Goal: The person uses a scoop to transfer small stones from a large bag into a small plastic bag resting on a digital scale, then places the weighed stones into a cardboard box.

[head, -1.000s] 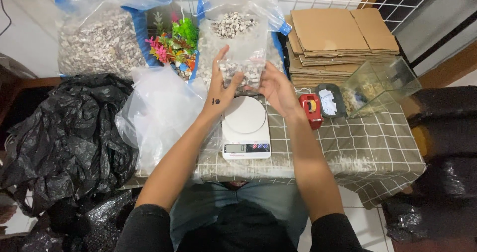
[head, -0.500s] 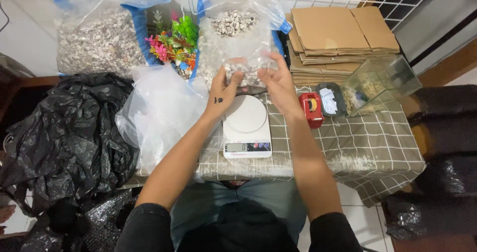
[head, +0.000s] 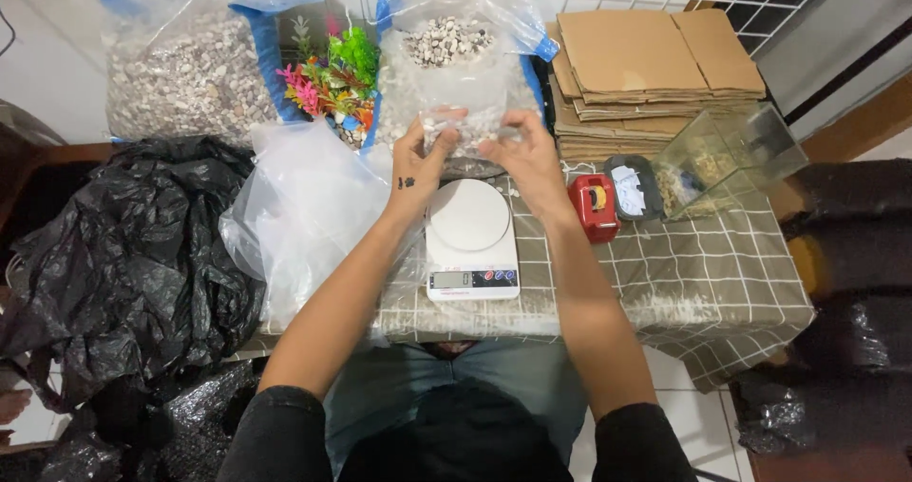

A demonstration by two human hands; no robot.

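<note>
Over the checked table (head: 703, 283) and the white scale (head: 472, 240), the small clear bag of pebbles (head: 464, 126) hangs pinched between the left hand (head: 418, 164) and right hand (head: 522, 159), so both grips should stay closed on its upper edges, level, to avoid spilling.

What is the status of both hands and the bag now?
Left hand and right hand: grip on small bag of pebbles. Bag held above white scale. Nothing between them.
</note>
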